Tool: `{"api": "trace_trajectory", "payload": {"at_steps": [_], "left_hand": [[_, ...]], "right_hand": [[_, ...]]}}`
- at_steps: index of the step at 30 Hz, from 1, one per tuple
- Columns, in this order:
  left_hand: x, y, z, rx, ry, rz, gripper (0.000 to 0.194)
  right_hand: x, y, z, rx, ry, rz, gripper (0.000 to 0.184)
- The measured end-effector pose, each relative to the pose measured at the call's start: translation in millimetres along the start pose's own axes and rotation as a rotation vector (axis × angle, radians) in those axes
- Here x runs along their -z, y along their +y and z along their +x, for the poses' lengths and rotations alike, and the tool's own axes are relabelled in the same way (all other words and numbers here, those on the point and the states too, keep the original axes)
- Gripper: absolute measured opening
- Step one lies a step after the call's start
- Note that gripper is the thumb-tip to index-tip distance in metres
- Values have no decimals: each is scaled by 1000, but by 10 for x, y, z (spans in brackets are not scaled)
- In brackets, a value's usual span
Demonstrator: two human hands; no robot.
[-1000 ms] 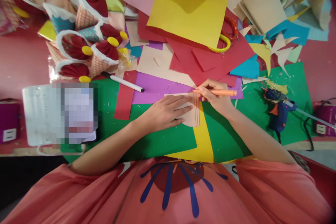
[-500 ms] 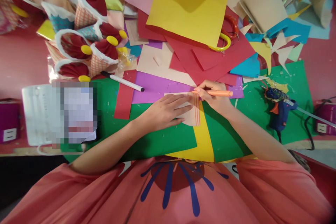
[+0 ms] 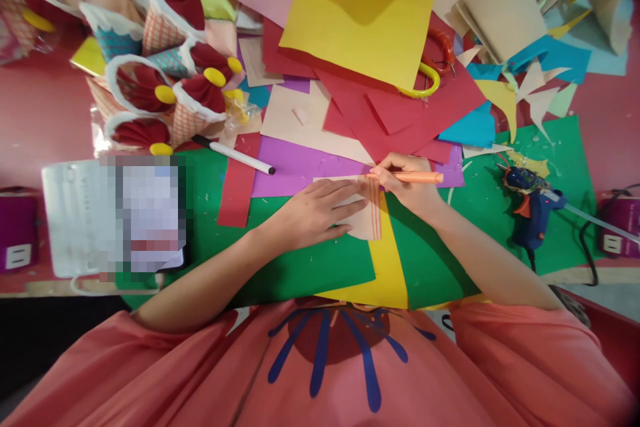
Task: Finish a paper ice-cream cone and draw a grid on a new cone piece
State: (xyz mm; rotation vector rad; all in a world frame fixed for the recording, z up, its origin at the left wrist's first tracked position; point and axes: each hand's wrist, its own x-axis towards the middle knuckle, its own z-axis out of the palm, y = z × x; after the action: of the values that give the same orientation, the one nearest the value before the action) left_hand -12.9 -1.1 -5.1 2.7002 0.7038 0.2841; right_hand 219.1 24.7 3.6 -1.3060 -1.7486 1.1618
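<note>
My right hand [image 3: 411,188] is closed around an orange marker [image 3: 423,177], whose tip is at the upper right edge of a small pale piece of felt or paper [image 3: 361,221]. Several orange lines run down the right side of this piece. Spread flat, my left hand [image 3: 320,212] presses on the piece and covers much of its left part. Beneath lie a green sheet [image 3: 310,260], a yellow strip [image 3: 393,260] and a purple sheet [image 3: 285,167]. A white marker with a black cap [image 3: 240,157] rests to the left of my hands.
Cone-shaped fabric pieces [image 3: 150,83] with yellow dots crowd the back left. Scissors [image 3: 427,80] lie partly under a yellow sheet [image 3: 365,13]. On the right is a blue glue gun [image 3: 537,213] with a cord. A phone [image 3: 150,213], blurred, lies at left beside a white box [image 3: 75,220].
</note>
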Motion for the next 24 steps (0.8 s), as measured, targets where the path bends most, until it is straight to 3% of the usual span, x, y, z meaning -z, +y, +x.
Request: {"api": "trace_trajectory", "payload": {"at_steps": [4,8,11,17,24], "left_hand": [[-1,3,3,0,25,-15,45],[-6,10,21,17,87,-9,46],[-21,3,32,31,152,30,46],[-49,-25,18,40,172,29,44],[-56,-21,8,60,149,4,45]], "right_hand": [[17,-21,13,-29,-56,45,22],[19,-42,4,-100,5,175,21],[11,-34,-2,-78,46,240,19],[-7,23,-4,-30,42,145,32],[-4,4,-5,-6,20,56,28]]}}
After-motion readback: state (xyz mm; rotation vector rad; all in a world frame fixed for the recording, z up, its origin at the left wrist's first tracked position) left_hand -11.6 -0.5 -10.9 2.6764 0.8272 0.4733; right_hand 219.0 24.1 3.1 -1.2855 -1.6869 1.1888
